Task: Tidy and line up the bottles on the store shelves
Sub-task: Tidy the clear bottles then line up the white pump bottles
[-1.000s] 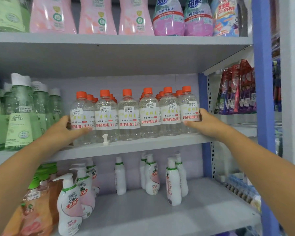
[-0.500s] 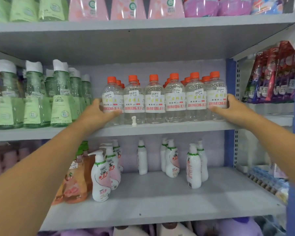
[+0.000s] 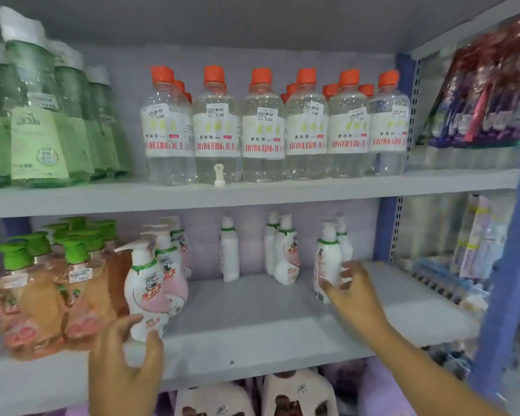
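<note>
On the lower shelf (image 3: 252, 334), several white pump bottles stand scattered, some of them without pump heads. My left hand (image 3: 123, 364) is at the base of the front white-and-pink pump bottle (image 3: 143, 283), fingers and thumb spread on either side of it. My right hand (image 3: 353, 291) is open, its spread fingertips at the side of a white bottle with a green collar (image 3: 327, 259). One shelf up, clear bottles with orange caps (image 3: 263, 127) stand in an even front row with more behind.
Green bottles (image 3: 39, 121) stand left of the clear ones. Orange pump bottles with green tops (image 3: 42, 292) crowd the lower shelf's left end. A small white pump part (image 3: 219, 175) lies on the middle shelf's edge. A blue upright (image 3: 505, 265) and hanging packets (image 3: 493, 94) are at right.
Both hands have left the ends of the orange-capped row and dropped to the lower shelf. The view has tilted down and moved closer.
</note>
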A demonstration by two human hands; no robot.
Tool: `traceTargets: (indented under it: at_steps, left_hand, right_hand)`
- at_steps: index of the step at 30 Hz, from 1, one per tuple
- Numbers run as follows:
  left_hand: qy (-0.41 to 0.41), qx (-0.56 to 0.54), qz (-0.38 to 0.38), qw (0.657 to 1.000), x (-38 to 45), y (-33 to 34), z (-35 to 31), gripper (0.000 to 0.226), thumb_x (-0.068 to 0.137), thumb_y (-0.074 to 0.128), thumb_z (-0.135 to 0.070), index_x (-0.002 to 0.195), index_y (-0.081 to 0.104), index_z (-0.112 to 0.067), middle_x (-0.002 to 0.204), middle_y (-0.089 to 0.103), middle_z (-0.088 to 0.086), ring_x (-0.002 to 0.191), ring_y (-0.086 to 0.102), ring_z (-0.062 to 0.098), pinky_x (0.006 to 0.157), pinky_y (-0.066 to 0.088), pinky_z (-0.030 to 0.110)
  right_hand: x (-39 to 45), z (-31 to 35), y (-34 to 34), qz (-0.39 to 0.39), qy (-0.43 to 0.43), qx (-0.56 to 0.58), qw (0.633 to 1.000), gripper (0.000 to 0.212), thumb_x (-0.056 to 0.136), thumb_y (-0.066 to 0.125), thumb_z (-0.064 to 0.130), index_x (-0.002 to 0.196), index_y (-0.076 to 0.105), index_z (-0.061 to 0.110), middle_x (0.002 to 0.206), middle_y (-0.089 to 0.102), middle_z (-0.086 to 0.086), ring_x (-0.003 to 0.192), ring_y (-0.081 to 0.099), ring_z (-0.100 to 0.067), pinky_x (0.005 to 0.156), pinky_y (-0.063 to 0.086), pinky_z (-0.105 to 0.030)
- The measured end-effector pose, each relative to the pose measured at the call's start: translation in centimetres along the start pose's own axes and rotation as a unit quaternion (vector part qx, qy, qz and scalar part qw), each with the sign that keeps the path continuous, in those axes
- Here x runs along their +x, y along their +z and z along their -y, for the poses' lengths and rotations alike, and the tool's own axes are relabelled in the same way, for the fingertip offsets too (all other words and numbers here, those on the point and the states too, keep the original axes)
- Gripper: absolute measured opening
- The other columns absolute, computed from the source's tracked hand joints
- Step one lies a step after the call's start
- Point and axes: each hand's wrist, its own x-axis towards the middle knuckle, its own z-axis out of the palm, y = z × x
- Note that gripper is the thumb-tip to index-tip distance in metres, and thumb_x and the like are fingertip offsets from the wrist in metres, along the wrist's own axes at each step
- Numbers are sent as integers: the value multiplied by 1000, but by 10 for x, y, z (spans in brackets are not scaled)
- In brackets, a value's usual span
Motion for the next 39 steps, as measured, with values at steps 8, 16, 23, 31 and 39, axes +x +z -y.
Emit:
traceTargets:
  at_steps: [8,16,23,31,39]
  left_hand:
    - [-49,-136,298,944,4,125,-51,26,86,77,-8,92,66,-30,92,72,-20,87,69,4,80,50,8]
    - [-122,-165,344,916,-2,232,-96,62,78,85,-37,129,50,-34,116,64,-10,100,65,6,85,56,30]
    - [-143,-186,281,931,-21,244,-93,49,86,80,-22,120,46,-28,104,64,-15,88,65,0,62,45,13]
    - [-136,-170,254,942,-20,242,-87,50,85,79,-11,109,54,-47,106,68,-12,94,68,10,72,52,21]
    - [-120,-137,257,949,-25,244,-89,48,85,80,-10,114,57,-41,107,69,-8,94,67,11,69,49,19]
  right_hand:
    - [18,-11,47,-61,30,-65,996,58,83,75,43,130,51,19,114,59,-2,103,63,-23,87,53,-36]
    - [-4,-6,22,208,-78,-33,974,41,84,57,19,120,60,38,110,69,10,99,67,-6,89,57,-30]
    - [75,-37,-22,-86,9,-5,996,63,84,80,26,138,51,13,128,48,-7,107,59,-22,95,52,-34]
    - [101,-50,-8,120,57,65,989,41,82,81,30,114,57,29,112,70,4,97,68,-10,80,54,-24]
    - [66,-77,-107,44,15,71,996,42,80,81,25,113,56,32,98,66,12,82,66,-1,57,45,-10]
